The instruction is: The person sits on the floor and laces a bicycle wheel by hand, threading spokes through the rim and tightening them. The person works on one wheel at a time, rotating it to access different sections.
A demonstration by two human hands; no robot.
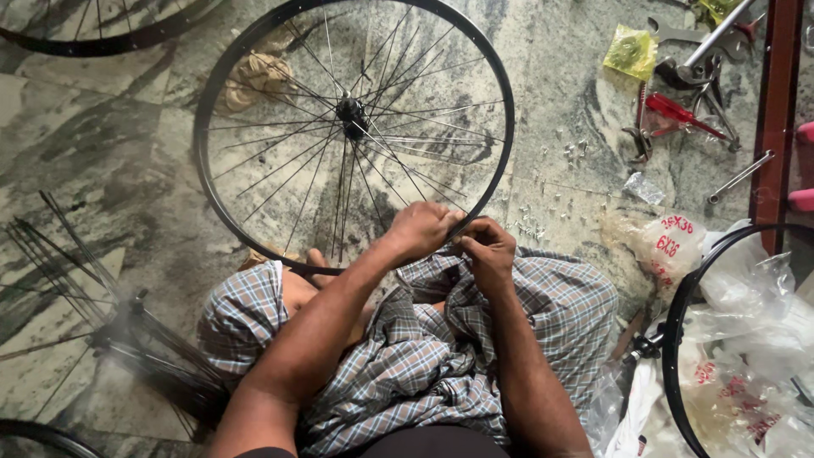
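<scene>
At nine o'clock a bundle of loose spokes (64,254) lies fanned on the marbled stone floor (110,144), and a second dark sheaf of spokes (161,360) rests just beside the person's checked cloth (407,356).

The bicycle wheel (352,127) fills the upper middle: a black rim, thin silver spokes crossing in pairs, a dark hub (352,114) at its centre. It stands tilted, its six o'clock edge resting at the person's knees.

The left hand (421,229) is closed over the rim at about five o'clock, fingers curled round it. The right hand (487,248) sits touching it, thumb and fingers pinched together on something too small to tell, right at the rim.

At one o'clock a crumpled yellow-green packet (632,51) lies by a heap of tools (695,85), among them a red-handled screwdriver (678,110). Small silver nipples (534,225) are scattered near the rim.

At four o'clock another black rim (674,339) rings a pile of clear plastic bags (746,331); what the bags hold cannot be told.
</scene>
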